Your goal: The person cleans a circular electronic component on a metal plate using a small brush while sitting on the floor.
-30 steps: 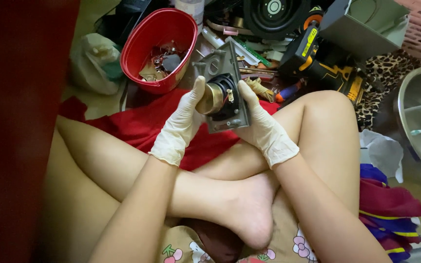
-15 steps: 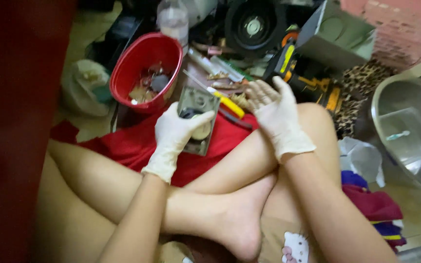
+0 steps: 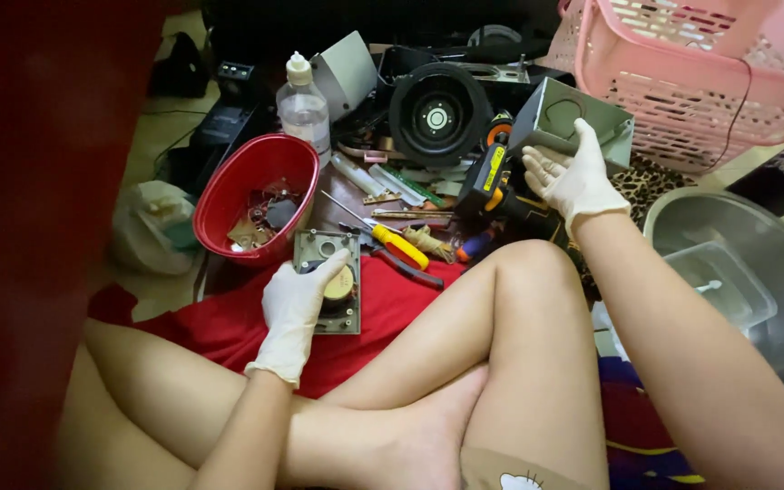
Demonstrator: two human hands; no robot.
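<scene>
A small speaker unit (image 3: pixel 330 283), a grey square frame with a round brass-coloured magnet at its centre, was seen resting on the red cloth (image 3: pixel 383 313) just in front of the red bowl (image 3: pixel 256 191). It was judged to be stiff and fairly dense for its size because of the magnet, with a thin frame and possibly a delicate cone on the hidden side; the rigid frame edges or the magnet body were judged the safest places for a hold, and the smooth gloves were thought likely to slip on bare metal. The gloved left hand (image 3: pixel 297 313) was laid over the lower left of the unit, fingers loosely curled and touching the frame and magnet rather than clamped around them. The gloved right hand (image 3: pixel 572 181) was stretched forward to a grey metal box (image 3: pixel 573 127) below the pink basket (image 3: pixel 691 77), its fingers wrapped over the box's lower edge in a partly closed hold; how firmly it was held could not be told. The box was judged light but stiff, with sheet edges that might be sharp. A yellow-handled screwdriver (image 3: pixel 392 245) lay just beside the speaker unit, untouched.
</scene>
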